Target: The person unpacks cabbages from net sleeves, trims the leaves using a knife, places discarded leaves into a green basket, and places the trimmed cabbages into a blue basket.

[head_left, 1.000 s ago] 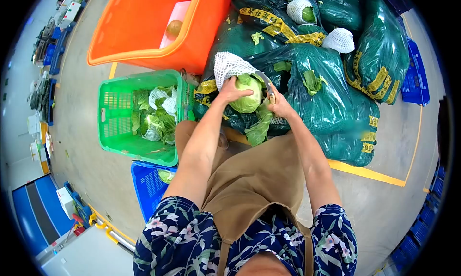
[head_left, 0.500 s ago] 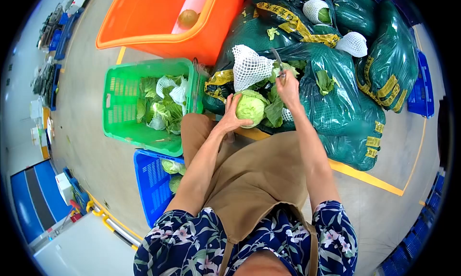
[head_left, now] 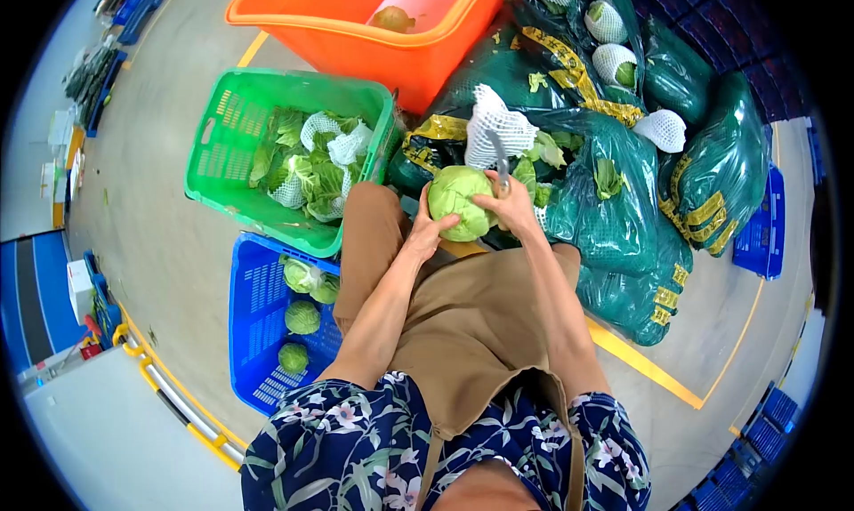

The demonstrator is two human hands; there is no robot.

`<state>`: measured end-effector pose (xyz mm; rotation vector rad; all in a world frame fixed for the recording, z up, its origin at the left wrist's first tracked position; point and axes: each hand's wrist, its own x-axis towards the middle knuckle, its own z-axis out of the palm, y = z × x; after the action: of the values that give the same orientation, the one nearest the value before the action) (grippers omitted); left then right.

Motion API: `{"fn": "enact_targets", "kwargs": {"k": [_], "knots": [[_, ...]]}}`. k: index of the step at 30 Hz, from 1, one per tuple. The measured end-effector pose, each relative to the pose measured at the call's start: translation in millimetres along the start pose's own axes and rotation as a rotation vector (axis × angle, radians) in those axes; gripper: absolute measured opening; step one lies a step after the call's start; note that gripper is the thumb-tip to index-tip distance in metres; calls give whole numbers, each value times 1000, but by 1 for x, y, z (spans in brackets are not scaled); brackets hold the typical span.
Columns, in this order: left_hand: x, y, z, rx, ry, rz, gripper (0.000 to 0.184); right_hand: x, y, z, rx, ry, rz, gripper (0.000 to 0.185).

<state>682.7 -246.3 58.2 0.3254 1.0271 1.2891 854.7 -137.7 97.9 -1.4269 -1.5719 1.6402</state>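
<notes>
A pale green cabbage (head_left: 458,201) sits between my two hands, above my lap. My left hand (head_left: 425,233) grips its left side, fingers behind and thumb across the front. My right hand (head_left: 511,209) holds a knife (head_left: 500,160) with the blade pointing up, while its thumb and fingers touch the cabbage's right side. Just beyond the cabbage is a white foam net (head_left: 496,127). Loose cabbage leaves (head_left: 548,150) lie beside that net on the dark green plastic bags (head_left: 614,231). Part of the knife's handle is hidden by my right hand.
To the left stands a green crate (head_left: 210,151) with leaves and foam nets inside. A blue crate (head_left: 253,311) nearer me contains several cabbages. Behind them is an orange tub (head_left: 374,62). Netted cabbages (head_left: 614,64) lie on the bags at the back right.
The leafy outer part at the cabbage's right no longer hangs beside it. My right hand with the knife has come down and left onto the cabbage. The view has shifted, showing more of the blue crate.
</notes>
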Motion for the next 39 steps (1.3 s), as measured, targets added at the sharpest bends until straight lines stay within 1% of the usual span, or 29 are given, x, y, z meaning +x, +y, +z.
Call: {"fn": "enact_targets", "kwargs": {"k": [1, 2, 4, 5, 6, 8, 9, 10, 12, 13, 14, 15, 16, 18, 20, 22, 23, 24, 25, 26, 28, 31, 32, 34, 35, 36, 37, 38, 39], "knots": [[-4, 9, 0, 10, -55, 97, 113, -18, -26, -7, 44, -2, -13, 50], [-10, 21, 1, -22, -102, 130, 114, -36, -45, -12, 89, -4, -24, 44], [-26, 53, 4, -80, -202, 202, 116, -61, -65, -20, 334, -18, -168, 23], [-39, 70, 6, -81, -204, 186, 119, -71, -79, -20, 360, -13, -275, 26], [-48, 80, 3, -144, -260, 193, 119, -79, -94, -18, 498, -41, -306, 22], [-70, 98, -8, -262, -358, 208, 119, -82, -106, -15, 653, -78, -389, 19], [-86, 105, -15, -291, -335, 207, 114, -79, -107, -12, 647, -54, -440, 17], [-102, 106, -31, -364, -253, 182, 111, -79, -111, -7, 626, -22, -468, 19], [-139, 102, -77, -523, -74, 138, 105, -77, -112, -2, 571, 76, -381, 13], [-157, 103, -94, -536, -105, 210, 98, -79, -113, -1, 528, 128, -326, 13], [-174, 87, -133, -533, -76, 235, 92, -79, -111, 1, 480, 179, -273, 14], [-200, 84, -152, -476, 71, 282, 88, -77, -100, 0, 495, 207, -235, 20], [-224, 81, -166, -416, 207, 319, 85, -74, -82, -5, 518, 223, -204, 17], [-260, 61, -210, -344, 213, 433, 81, -69, -48, -16, 604, 271, -160, 15], [-296, 29, -254, -392, 439, 298, 84, -68, -19, -34, 611, 370, -81, 15], [-321, 3, -277, -390, 474, 193, 80, -67, 8, -57, 585, 505, 13, 16], [-325, -11, -285, -468, 559, 132, 80, -69, 15, -69, 572, 538, 32, 17], [-332, -28, -294, -545, 666, 81, 80, -69, 22, -73, 560, 548, 58, 17], [-338, -46, -304, -497, 653, 41, 81, -63, 38, -87, 550, 541, 46, 17], [-344, -63, -307, -516, 746, 27, 81, -60, 57, -97, 539, 503, 49, 17], [-347, -93, -314, -626, 833, 49, 77, -61, 47, -95, 486, 538, 97, 17], [-328, -113, -315, -801, 999, -60, 74, -50, 58, -89, 358, 527, 78, 18], [-322, -122, -321, -793, 1027, -116, 74, -43, 63, -94, 296, 553, 86, 19], [-306, -152, -351, -764, 1055, -238, 75, -34, 63, -96, 211, 556, 37, 19], [-297, -151, -346, -651, 1157, -235, 76, -25, 66, -100, 195, 537, 3, 17], [-289, -139, -344, -586, 1062, -258, 77, -20, 61, -101, 145, 505, -1, 16], [-277, -104, -319, -225, 1242, -431, 77, -17, 56, -98, 162, 482, -26, 17], [-268, -119, -349, -30, 1101, -155, 80, -6, 66, -99, 155, 451, -47, 19], [-256, -82, -321, 292, 1138, -45, 74, -2, 65, -98, 98, 402, -18, 21]]}}
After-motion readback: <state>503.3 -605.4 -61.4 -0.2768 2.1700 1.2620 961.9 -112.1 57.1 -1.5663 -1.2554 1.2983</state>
